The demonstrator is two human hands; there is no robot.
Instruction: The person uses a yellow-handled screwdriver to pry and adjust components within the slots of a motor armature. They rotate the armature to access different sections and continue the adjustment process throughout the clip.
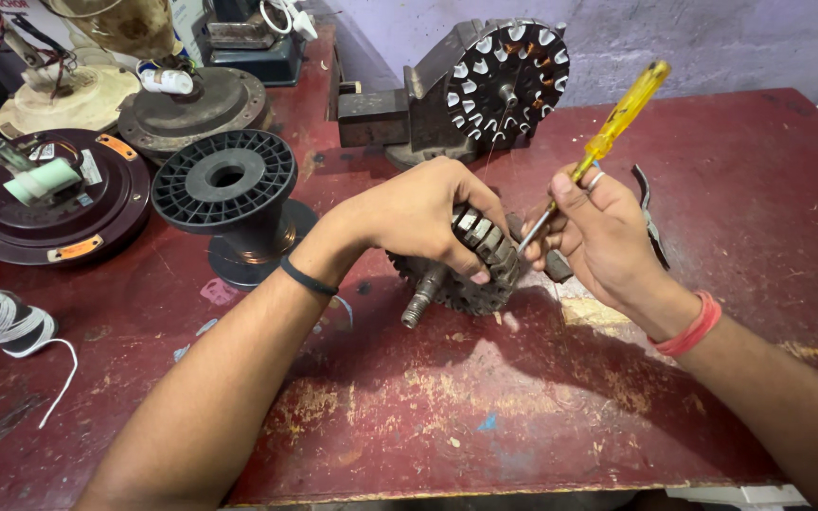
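- Looking down, I see a round metal motor core lying on its side on the dark red bench, near the middle.
- The core is grey and dirty, with many little teeth around its edge. A short threaded shaft sticks out low on its left side and touches the bench.
- My left hand sits on top of the core. Its grip is closed around the toothed rim, with the fingers curled over the edge.
- My right hand is just beside the core on the right. Its grip is shut tight on a screwdriver with a clear yellow handle.
- The handle points up and to the right. The thin metal tip points down to the left and meets the core's edge, close to my left fingertips.
- Behind my hands, a second toothed wheel stands upright on a grey metal block.
- A black plastic spool stands to the left, well apart from the core.
- Dark pliers lie behind my right hand.
- Round fan motor covers sit at the far left.
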